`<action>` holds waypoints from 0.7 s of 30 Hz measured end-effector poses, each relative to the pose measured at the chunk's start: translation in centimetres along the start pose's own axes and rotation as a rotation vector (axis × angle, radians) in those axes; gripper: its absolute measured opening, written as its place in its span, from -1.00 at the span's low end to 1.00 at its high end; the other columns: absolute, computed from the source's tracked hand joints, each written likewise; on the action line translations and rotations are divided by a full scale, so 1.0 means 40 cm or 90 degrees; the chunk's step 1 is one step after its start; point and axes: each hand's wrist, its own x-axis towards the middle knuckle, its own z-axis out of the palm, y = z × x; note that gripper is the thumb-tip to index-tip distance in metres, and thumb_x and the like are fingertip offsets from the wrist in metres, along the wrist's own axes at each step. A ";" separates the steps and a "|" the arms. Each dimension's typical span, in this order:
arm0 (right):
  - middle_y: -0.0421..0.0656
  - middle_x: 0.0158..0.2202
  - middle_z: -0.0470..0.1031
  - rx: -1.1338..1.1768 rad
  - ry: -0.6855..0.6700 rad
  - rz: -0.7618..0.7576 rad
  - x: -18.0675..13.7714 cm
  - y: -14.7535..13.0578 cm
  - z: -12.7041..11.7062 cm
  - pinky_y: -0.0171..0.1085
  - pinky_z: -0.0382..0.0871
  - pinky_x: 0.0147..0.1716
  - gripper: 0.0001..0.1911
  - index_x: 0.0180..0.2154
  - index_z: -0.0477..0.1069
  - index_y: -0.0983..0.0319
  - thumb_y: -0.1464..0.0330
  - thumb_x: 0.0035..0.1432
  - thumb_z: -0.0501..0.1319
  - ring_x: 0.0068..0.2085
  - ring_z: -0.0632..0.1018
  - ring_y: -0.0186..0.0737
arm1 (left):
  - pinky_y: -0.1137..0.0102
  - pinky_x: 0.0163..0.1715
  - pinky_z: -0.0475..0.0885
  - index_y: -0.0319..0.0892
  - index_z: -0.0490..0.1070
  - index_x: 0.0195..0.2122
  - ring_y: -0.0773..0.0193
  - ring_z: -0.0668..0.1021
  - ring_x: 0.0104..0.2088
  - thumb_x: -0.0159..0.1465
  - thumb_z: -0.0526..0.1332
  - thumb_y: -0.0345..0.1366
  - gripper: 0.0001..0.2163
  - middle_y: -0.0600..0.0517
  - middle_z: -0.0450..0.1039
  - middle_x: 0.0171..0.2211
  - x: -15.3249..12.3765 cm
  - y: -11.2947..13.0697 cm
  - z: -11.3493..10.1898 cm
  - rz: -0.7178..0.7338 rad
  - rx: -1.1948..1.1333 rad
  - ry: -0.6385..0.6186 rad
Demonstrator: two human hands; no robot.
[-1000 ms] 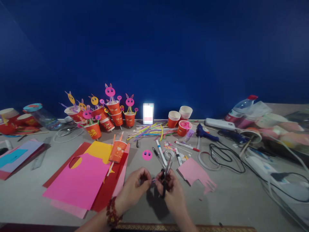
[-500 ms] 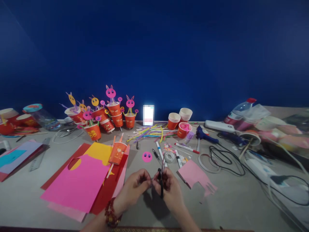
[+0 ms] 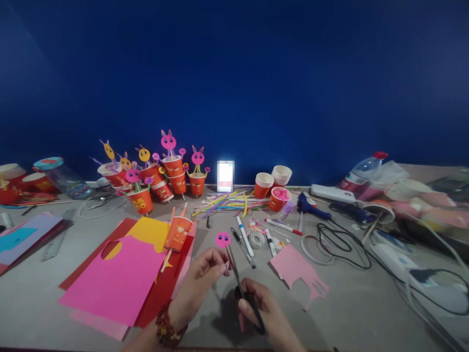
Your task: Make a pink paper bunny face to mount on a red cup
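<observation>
My right hand [image 3: 262, 310] grips the black handles of a pair of scissors [image 3: 238, 276], blades pointing up and away toward a small pink paper disc [image 3: 223, 239] on the table. My left hand [image 3: 203, 278] is closed in a pinch just left of the blades; what it pinches is too small to make out. A red bead bracelet [image 3: 165, 328] circles my left wrist. A pink paper scrap with cut strips [image 3: 295, 269] lies right of the hands.
Sheets of pink, yellow and red paper [image 3: 117, 276] lie at left with an orange cup [image 3: 178, 233] on them. Decorated cups [image 3: 161, 176], coloured straws [image 3: 230, 199], markers [image 3: 245, 235], tape [image 3: 257, 239], a glue gun [image 3: 311, 208], cables [image 3: 340, 239] and a bottle [image 3: 361, 171] crowd the back and right.
My right hand drew back toward me and lowered, tilting the scissors so the blades point away. My left hand stayed in its pinch and shifted slightly left.
</observation>
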 end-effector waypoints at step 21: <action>-0.37 -0.73 0.25 0.034 0.009 0.038 -0.011 0.003 0.011 -0.43 -0.01 -0.68 -0.37 -0.51 0.14 0.16 -0.21 -0.18 0.31 -0.71 0.24 -0.45 | 0.37 -0.22 0.33 -0.17 0.34 -0.42 0.27 0.46 -0.32 0.20 0.28 -0.33 -0.88 0.06 0.40 -0.38 0.002 0.000 0.003 -0.030 -0.024 0.002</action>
